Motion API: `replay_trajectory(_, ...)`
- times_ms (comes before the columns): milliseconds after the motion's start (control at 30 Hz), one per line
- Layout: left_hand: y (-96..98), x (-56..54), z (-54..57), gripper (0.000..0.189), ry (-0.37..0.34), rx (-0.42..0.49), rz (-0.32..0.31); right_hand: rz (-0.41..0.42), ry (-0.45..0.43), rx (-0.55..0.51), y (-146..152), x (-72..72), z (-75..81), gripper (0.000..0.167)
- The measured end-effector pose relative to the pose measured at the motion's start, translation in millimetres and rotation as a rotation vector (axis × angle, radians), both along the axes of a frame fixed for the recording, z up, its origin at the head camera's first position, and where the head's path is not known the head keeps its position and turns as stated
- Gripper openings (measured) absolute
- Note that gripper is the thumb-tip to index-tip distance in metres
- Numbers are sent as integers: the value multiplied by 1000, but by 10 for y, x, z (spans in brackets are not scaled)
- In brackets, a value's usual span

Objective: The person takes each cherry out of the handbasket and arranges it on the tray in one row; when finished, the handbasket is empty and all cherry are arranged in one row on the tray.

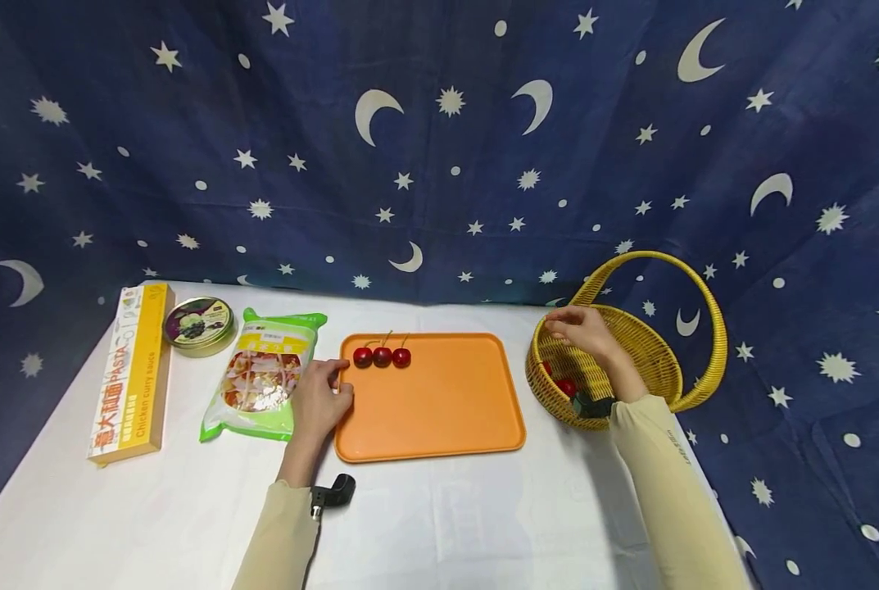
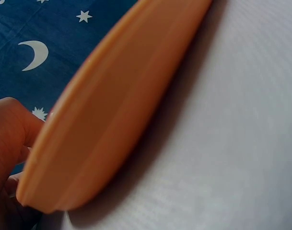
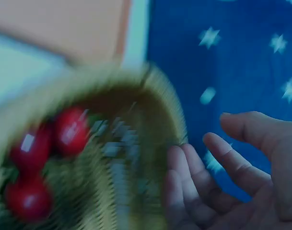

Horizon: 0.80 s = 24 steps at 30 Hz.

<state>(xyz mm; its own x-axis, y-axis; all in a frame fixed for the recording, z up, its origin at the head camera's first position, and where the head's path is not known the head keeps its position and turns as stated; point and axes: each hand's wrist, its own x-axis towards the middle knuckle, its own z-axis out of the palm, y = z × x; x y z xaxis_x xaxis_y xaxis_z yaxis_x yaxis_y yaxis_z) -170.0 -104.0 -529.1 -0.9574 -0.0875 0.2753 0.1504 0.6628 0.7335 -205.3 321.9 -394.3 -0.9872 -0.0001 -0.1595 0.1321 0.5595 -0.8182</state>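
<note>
My left hand (image 1: 319, 397) is at the left rim of an orange tray (image 1: 432, 410), thumb and fingers bent against the edge. Its thumb (image 2: 14, 117) shows beside the tray wall (image 2: 102, 110) in the left wrist view; part of the hand is hidden behind the tray. Three dark red cherries (image 1: 382, 356) with stems stand in a row at the tray's upper left. Over the far left rim of a yellow woven basket (image 1: 638, 344) is my right hand (image 1: 585, 328), its fingers loosely bent and holding nothing. Red cherries (image 3: 28, 199) lie inside the basket.
Left of the tray lie a green-and-white food bag (image 1: 265, 377), a round tin (image 1: 199, 326) and a long yellow pasta box (image 1: 131, 373). The basket's tall arched handle (image 1: 715, 328) rises on its right. A dark blue star-patterned cloth (image 1: 439, 205) hangs behind the white table.
</note>
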Motion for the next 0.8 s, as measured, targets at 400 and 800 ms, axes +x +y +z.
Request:
replay_trajectory(400,-12,13,5,35,14,-14,-36,324,-430,-65,327,-67,-317,41)
replay_trajectory(800,-13,-3,-7,36,5,-13,-31,346,-394,-49,311,-84,-316,37)
